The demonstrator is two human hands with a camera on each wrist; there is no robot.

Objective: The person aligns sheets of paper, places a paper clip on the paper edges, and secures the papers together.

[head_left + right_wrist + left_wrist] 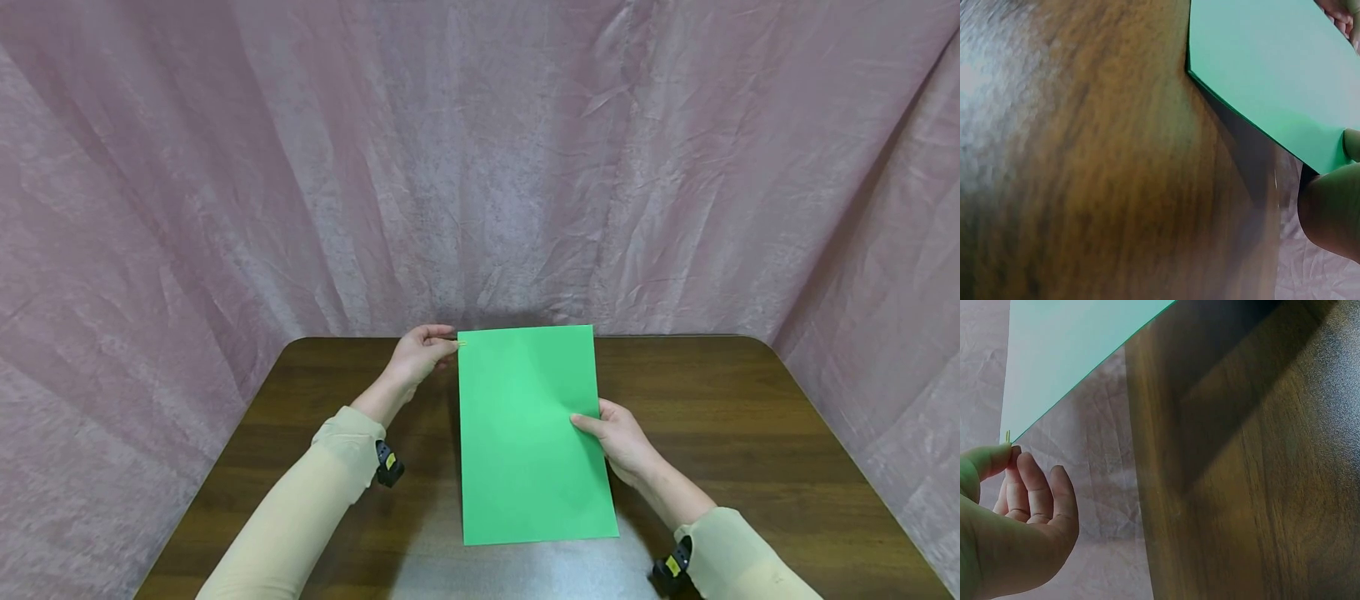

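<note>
Green paper (532, 450), seemingly a stack of sheets by its edge in the right wrist view, is held up over the table with its upper end tilted away. At its upper left corner sits a small gold paper clip (1007, 435), partly on the paper. My left hand (418, 357) pinches the clip's outer end between thumb and index finger; the other fingers are loosely bent. Along the right edge, my right hand (624, 440) grips the paper, thumb (1352, 145) on the front face and the fingers behind it, mostly hidden.
A dark brown wooden table (720, 417) lies beneath, with a bright light reflection near its front. Pink curtains (480, 167) hang behind and at the sides. Each wrist carries a small black camera (389, 464) over a pale sleeve.
</note>
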